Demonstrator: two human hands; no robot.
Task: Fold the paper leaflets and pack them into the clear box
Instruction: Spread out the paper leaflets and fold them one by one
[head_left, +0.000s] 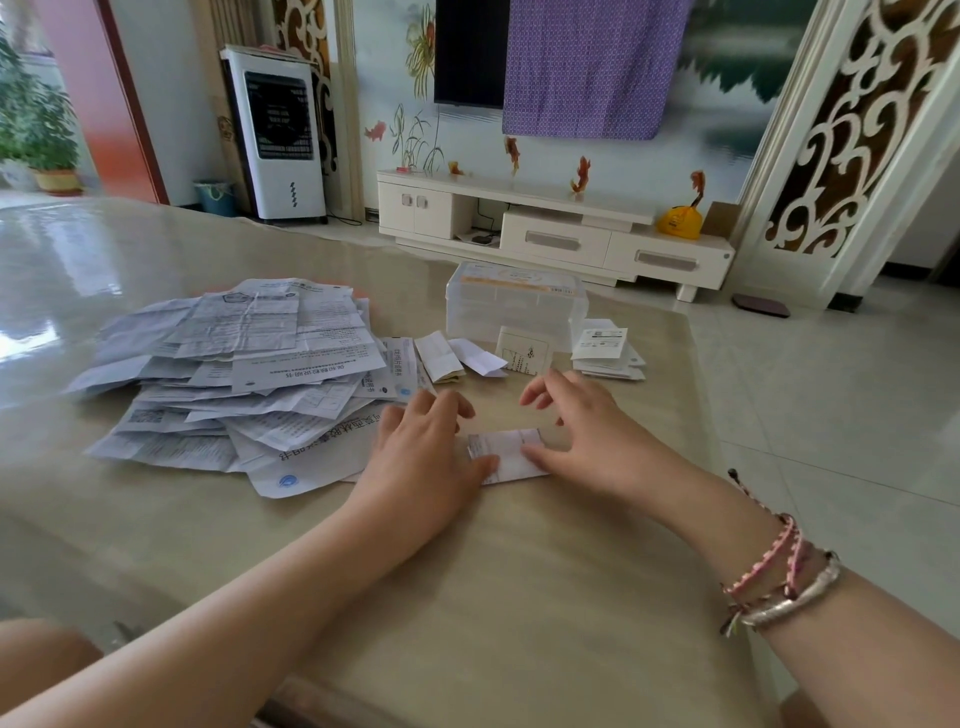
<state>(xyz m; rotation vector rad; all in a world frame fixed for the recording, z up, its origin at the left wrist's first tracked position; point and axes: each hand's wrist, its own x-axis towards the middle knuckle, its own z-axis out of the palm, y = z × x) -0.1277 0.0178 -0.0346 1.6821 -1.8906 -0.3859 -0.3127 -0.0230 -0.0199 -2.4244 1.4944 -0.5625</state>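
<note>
A small folded leaflet (511, 454) lies flat on the table between my hands. My left hand (428, 452) rests on its left end, thumb pressing the paper. My right hand (576, 423) touches its right end with the thumb, fingers arched above it. A big loose pile of unfolded leaflets (234, 374) spreads to the left. The clear box (514, 306) stands closed behind the hands, a small card (523, 356) leaning on its front. Some folded leaflets (457, 356) lie left of the card, and a small stack of folded leaflets (605, 351) sits at the box's right.
The beige table (519, 597) ends at a right edge near my right forearm and at a far edge behind the box. Beyond it are a tiled floor, a white TV cabinet (550, 228) and an air cooler (278, 135).
</note>
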